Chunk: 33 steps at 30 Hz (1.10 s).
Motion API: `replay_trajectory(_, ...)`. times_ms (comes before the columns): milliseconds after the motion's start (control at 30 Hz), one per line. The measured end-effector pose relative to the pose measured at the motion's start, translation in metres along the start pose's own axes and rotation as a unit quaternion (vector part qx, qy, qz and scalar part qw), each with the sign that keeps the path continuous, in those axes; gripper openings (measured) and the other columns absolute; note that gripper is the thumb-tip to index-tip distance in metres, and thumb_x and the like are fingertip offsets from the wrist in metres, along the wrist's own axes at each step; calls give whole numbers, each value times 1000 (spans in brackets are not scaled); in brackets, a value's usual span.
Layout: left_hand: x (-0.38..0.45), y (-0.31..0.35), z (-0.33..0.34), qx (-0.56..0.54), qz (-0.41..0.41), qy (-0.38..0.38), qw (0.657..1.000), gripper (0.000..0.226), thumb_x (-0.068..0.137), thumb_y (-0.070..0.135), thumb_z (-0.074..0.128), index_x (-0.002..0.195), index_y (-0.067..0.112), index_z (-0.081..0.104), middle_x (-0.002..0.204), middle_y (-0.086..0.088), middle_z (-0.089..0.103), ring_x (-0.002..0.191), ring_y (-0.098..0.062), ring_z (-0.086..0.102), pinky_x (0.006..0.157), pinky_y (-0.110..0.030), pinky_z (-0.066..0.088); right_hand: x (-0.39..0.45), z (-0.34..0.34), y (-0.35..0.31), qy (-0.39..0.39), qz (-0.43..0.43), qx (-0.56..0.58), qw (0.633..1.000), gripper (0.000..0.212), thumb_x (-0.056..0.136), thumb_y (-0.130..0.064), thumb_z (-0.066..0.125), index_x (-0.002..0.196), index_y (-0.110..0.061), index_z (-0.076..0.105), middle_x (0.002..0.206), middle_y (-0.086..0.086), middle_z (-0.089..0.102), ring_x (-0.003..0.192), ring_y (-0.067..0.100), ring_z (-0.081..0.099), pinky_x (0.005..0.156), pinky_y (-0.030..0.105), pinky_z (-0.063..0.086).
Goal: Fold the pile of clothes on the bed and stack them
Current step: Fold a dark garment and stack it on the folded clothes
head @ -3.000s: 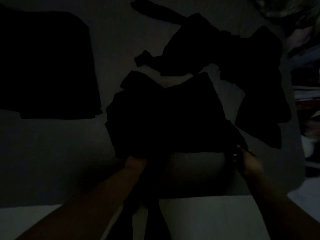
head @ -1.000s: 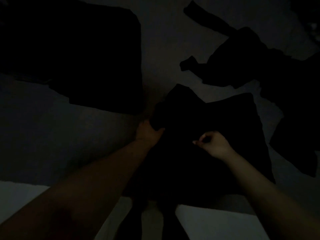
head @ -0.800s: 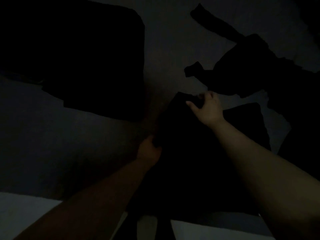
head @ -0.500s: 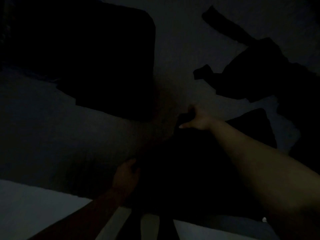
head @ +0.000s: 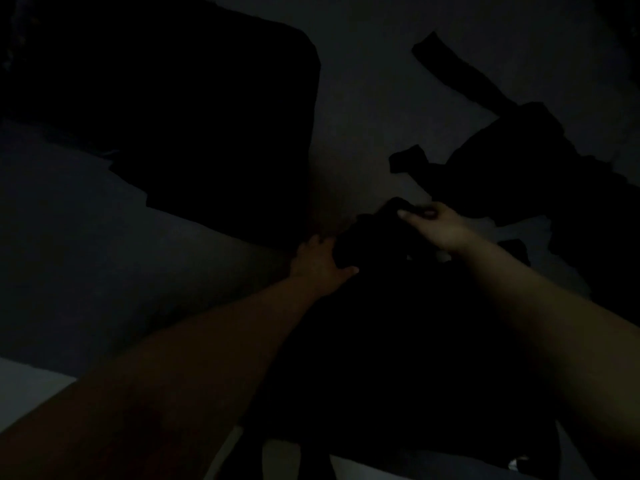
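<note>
Now I've got my left hand gripping the garment edge, right hand pinching its far corner; I'd keep edges aligned before flattening onto the bed.

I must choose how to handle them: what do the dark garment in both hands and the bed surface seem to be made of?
Dark garment: soft matte cloth, probably; it bunches where the left hand and right hand grip it. Bed: pale matte sheet, likely fabric. Too dim to see the weave.
</note>
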<state>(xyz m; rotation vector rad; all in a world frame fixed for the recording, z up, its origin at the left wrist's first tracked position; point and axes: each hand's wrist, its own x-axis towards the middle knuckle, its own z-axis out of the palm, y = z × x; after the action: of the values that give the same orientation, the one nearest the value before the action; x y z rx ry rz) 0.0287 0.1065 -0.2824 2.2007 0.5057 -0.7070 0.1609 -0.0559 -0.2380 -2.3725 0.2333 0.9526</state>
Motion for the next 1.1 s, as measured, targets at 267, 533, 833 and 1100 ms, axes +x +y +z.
replay_trajectory(267,-5,1,-9,-38,-74,96,992,38,94,27,49,129,12,50,127,-15,57,119,-32,52,101,-40,37,-2,19,12,72,-28,0,997,34,88,-6,59,120,6,54,107,15,62,103,23,57,71,15,42)
replay_trajectory(533,-36,-46,-29,-88,-155,235,956,37,93,14,50,127,0,48,121,-26,56,110,-39,54,87,-41,43,-2,-7,-20,-22,-52,362,930,17,94,-9,51,95,-18,65,85,1,68,76,12,62,70,23,52)
replay_trajectory(833,-22,-21,-31,-16,-145,206,968,59,88,46,56,130,7,41,121,-17,59,111,-34,57,94,-38,40,22,31,6,-14,-28,107,994,29,84,-44,64,75,-20,51,62,-11,58,56,0,52,51,14,37)
replay_trajectory(1100,-11,-9,-35,-25,-124,196,972,42,91,36,55,125,11,51,119,-16,61,110,-34,58,86,-39,46,25,64,-44,-14,-47,93,994,57,83,-16,70,132,3,46,134,15,51,123,29,49,93,27,42)
